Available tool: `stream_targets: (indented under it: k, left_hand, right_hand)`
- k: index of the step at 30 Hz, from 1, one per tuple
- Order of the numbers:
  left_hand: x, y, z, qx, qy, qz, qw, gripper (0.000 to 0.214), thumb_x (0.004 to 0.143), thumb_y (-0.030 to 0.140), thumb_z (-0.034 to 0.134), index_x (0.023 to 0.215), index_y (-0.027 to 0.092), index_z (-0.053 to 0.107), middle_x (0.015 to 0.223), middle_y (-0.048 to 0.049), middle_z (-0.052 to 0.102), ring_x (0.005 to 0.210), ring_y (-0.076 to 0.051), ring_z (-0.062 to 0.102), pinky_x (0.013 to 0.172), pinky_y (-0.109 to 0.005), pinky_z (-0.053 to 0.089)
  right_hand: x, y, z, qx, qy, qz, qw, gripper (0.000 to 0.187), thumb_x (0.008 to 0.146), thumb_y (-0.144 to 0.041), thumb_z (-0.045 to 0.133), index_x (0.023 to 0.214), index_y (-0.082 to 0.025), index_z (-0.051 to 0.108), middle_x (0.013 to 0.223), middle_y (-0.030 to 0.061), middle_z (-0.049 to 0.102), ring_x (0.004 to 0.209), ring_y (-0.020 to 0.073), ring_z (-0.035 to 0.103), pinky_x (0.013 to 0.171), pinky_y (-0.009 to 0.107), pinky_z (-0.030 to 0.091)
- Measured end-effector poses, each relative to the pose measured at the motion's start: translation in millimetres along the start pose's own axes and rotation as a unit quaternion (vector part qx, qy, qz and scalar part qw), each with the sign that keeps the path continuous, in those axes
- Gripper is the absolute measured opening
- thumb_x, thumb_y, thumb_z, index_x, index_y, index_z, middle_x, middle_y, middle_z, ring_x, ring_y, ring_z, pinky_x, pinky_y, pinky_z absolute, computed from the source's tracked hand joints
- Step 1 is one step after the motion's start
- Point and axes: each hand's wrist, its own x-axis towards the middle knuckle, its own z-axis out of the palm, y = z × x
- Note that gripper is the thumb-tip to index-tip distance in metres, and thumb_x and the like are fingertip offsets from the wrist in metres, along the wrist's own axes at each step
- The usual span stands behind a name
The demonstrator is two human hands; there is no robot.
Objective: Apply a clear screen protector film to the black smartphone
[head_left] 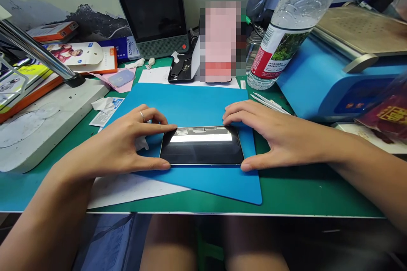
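A smartphone (202, 152) with a dark, glossy screen lies sideways on a blue mat (197, 103), a bright reflection running across its face. My left hand (124, 142), with a ring on one finger, grips its left end between thumb and index finger. At the right end, the thumb and fingertips of my right hand (270, 135) hold the near and far edges. A scrap of white tissue (141, 143) shows beside my left palm, partly hidden by it.
Behind the mat stand a smart display (154, 17) and a pixelated pink object (221, 42). A tilted water bottle (282, 46) and blue scale (318, 76) occupy the right. A white lamp base (38, 131) is on the left. White tweezers-like sticks (270, 102) lie near my right hand.
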Motion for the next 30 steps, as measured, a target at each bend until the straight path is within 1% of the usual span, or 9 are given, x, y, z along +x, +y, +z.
stream_targets:
  k: [5,8,11,13,16,20,22,26,30]
  left_hand:
    - [3,6,-0.7,-0.007,0.001,-0.002,1.000,0.069,0.082,0.070,0.075,0.138,0.030,0.067,0.127,-0.0097,0.063,0.117,-0.032,0.056,0.095,-0.044,0.052]
    - [-4,14,-8.6,0.015,0.001,-0.012,1.000,0.074,0.083,0.073,0.073,0.141,0.028,0.064,0.132,-0.0108,0.060,0.122,-0.034,0.053,0.098,-0.046,0.051]
    - [-22,18,-20.0,0.053,0.048,-0.048,0.996,0.074,0.088,0.071,0.068,0.148,0.029,0.056,0.140,-0.0101,0.056,0.128,-0.035,0.051,0.105,-0.049,0.047]
    - [-35,16,-22.9,0.069,0.078,-0.073,0.992,0.061,0.095,0.064,0.063,0.145,0.029,0.059,0.138,-0.0088,0.057,0.128,-0.033,0.052,0.108,-0.049,0.045]
    - [-46,7,-15.0,0.058,0.075,-0.090,0.991,0.042,0.102,0.055,0.057,0.129,0.026,0.069,0.128,-0.0087,0.063,0.121,-0.030,0.057,0.106,-0.047,0.046]
    - [-43,-3,3.2,0.005,0.103,-0.109,0.989,0.028,0.105,0.041,0.054,0.110,0.021,0.074,0.114,-0.0090,0.068,0.104,-0.025,0.063,0.092,-0.041,0.050]
    - [-40,1,8.0,-0.006,0.124,-0.103,0.987,0.025,0.105,0.035,0.054,0.103,0.021,0.074,0.107,-0.0078,0.070,0.098,-0.024,0.064,0.087,-0.039,0.050]
    - [-35,19,10.6,-0.012,0.155,-0.068,0.985,0.020,0.103,0.033,0.058,0.103,0.023,0.076,0.102,-0.0064,0.073,0.098,-0.024,0.063,0.085,-0.039,0.051]
    - [-27,32,12.3,0.023,0.158,-0.055,0.986,0.022,0.103,0.033,0.059,0.102,0.024,0.078,0.101,-0.0065,0.073,0.096,-0.025,0.060,0.083,-0.040,0.052]
  right_hand:
    - [2,2,0,-0.009,0.003,0.000,1.000,0.077,0.075,-0.073,0.076,0.130,-0.021,0.064,0.138,0.0173,0.061,0.127,0.0373,0.059,0.106,0.053,0.049]
    - [4,7,2,-0.002,0.016,-0.003,1.000,0.080,0.074,-0.081,0.070,0.129,-0.022,0.067,0.137,0.0164,0.063,0.127,0.0393,0.059,0.106,0.055,0.048]
    - [7,14,3,0.024,0.039,-0.017,0.999,0.084,0.077,-0.091,0.052,0.128,-0.028,0.070,0.132,0.0128,0.068,0.124,0.0392,0.062,0.106,0.054,0.049]
    - [9,17,3,0.038,0.052,-0.020,0.998,0.082,0.083,-0.091,0.040,0.128,-0.030,0.070,0.129,0.0108,0.070,0.121,0.0378,0.064,0.104,0.052,0.050]
    - [10,17,2,0.050,0.065,-0.008,0.997,0.082,0.086,-0.090,0.029,0.128,-0.034,0.072,0.126,0.0089,0.072,0.118,0.0372,0.066,0.103,0.051,0.052]
    - [11,15,2,0.057,0.074,0.001,0.996,0.084,0.085,-0.091,0.025,0.125,-0.035,0.074,0.125,0.0084,0.073,0.118,0.0381,0.066,0.104,0.053,0.052]
    - [12,16,2,0.063,0.080,0.001,0.995,0.083,0.086,-0.091,0.026,0.124,-0.035,0.074,0.124,0.0083,0.074,0.118,0.0376,0.066,0.104,0.054,0.051]
    - [13,18,3,0.068,0.092,-0.002,0.993,0.080,0.087,-0.090,0.026,0.121,-0.035,0.074,0.122,0.0083,0.074,0.116,0.0362,0.067,0.104,0.054,0.050]
    - [14,18,4,0.062,0.103,-0.005,0.993,0.087,0.086,-0.091,0.022,0.118,-0.030,0.076,0.119,0.0097,0.075,0.114,0.0364,0.067,0.103,0.053,0.050]
